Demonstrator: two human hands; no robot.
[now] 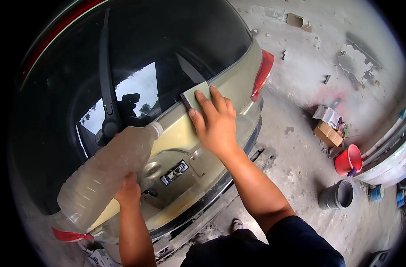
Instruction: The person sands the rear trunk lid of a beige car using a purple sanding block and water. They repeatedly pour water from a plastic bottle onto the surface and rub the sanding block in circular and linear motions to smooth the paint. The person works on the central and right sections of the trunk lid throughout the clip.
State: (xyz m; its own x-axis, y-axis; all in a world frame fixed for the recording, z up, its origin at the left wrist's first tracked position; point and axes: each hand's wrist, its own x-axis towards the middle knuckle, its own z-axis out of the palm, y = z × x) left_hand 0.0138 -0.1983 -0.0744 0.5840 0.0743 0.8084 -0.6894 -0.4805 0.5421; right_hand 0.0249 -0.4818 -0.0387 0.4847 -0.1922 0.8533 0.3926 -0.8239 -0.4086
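My left hand [128, 190] is wrapped round a large, cloudy plastic bottle [107, 171]. The bottle lies tilted, its white neck [155, 130] pointing up and right toward the car's tailgate. With fingers spread over its top, my right hand [217, 120] grips a flat grey-green sanding block [190, 99]. That block rests on the beige tailgate [247, 66], just under the edge of the dark rear window [167, 31]. A pale yellowish patch [178, 133] shows on the panel between the bottle's neck and my right hand.
A rear wiper [106, 75] stands across the glass. Red tail lights [262, 74] sit at the car's corners. On the grey concrete floor [296, 155] to the right are a cardboard box [328, 134], a red bucket [348, 160] and a dark grey bucket [336, 196].
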